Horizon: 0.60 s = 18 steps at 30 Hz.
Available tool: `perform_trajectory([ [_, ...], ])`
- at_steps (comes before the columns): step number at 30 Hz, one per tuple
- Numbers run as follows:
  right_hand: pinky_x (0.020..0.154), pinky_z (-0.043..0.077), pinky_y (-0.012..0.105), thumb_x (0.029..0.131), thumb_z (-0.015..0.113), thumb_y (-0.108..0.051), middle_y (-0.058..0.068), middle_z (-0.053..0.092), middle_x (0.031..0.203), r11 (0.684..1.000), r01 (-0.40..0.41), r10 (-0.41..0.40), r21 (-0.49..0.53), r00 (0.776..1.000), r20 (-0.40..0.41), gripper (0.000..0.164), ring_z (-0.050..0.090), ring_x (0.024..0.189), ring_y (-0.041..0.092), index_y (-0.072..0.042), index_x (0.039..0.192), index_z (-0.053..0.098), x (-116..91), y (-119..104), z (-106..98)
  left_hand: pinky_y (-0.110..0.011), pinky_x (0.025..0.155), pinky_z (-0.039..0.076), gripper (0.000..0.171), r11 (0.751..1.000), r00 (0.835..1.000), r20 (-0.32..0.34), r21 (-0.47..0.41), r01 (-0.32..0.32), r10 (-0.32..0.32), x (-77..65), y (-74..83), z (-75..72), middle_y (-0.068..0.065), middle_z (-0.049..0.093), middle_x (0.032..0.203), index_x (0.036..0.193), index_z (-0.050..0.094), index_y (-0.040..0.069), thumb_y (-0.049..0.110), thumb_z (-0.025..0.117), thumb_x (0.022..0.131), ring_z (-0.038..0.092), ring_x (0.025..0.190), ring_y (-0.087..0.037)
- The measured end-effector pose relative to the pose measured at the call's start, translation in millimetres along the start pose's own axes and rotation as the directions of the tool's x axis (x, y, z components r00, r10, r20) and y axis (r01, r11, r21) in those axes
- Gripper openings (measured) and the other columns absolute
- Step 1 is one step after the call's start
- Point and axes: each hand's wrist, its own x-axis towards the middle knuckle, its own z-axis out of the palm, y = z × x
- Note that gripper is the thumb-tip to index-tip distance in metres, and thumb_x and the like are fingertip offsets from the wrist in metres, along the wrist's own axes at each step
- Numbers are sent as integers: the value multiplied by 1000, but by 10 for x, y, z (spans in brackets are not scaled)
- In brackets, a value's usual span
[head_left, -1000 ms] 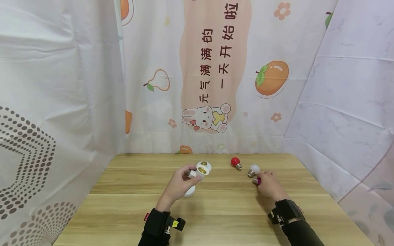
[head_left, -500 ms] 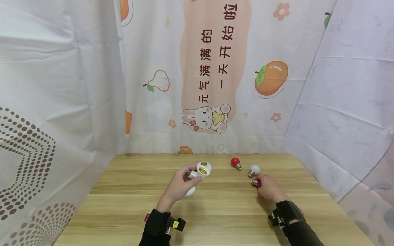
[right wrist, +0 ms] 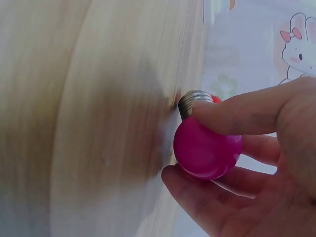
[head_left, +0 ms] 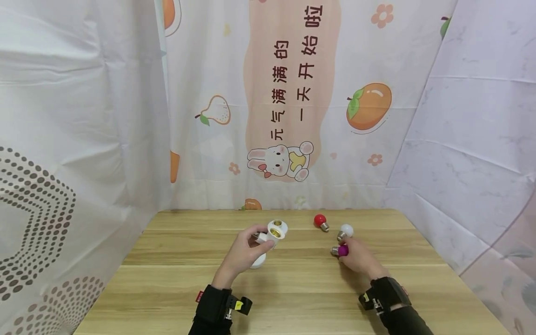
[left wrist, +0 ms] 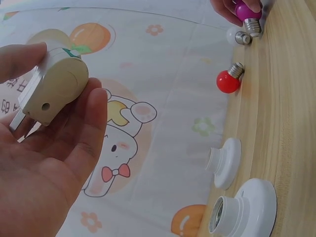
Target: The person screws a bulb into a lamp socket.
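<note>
My left hand (head_left: 240, 255) holds a white plug-in lamp socket adapter (head_left: 275, 232) above the table, thumb on one side and fingers on the other. Two brass-lined openings face up in the head view, while metal prongs (left wrist: 19, 121) point toward the palm in the left wrist view. In my right hand (head_left: 359, 257) is a purple light bulb (right wrist: 207, 150), pinched between thumb and fingers with its screw base pointing left. Just beyond that hand lies a white bulb (head_left: 347, 230). A red bulb (head_left: 320, 220) rests farther back to the left.
Two round white lamp holders, a nearer one (left wrist: 261, 207) and a farther one (left wrist: 231, 163), stand on the wooden table (head_left: 293, 298). The left hand mostly hides them in the head view. A printed curtain (head_left: 209, 153) hangs along the table's back edge.
My right hand has gripped the purple bulb and drawn it left, away from beside the white bulb. The left hand and adapter stay in place.
</note>
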Motion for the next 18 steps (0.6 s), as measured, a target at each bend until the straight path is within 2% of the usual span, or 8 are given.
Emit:
perform_trajectory([
  [6,89,54,54,76,79,4,26,66,107,1000,8,-8,23,1000,1,41,65,102,42,11,113,65,-5,-127,41,-31,80,53,34,1000,1000,0,3,5,-5,-1,-5,3,-15,62,118,127,64,0,15,69,98,62,93,-21],
  [13,89,55,51,78,78,3,23,68,109,997,6,-6,71,1000,-5,41,66,102,39,8,117,67,-10,-202,89,-31,81,53,35,1000,1000,-2,-6,16,-16,-1,-10,11,-15,62,120,128,63,-1,15,70,97,61,94,-21],
  [18,90,55,51,78,77,4,23,68,111,993,47,-45,112,999,-17,40,66,104,39,7,117,68,-30,-266,89,-31,83,52,35,1000,1000,-5,-7,18,-18,0,-12,18,-15,62,121,128,64,-1,15,70,97,60,96,-21],
])
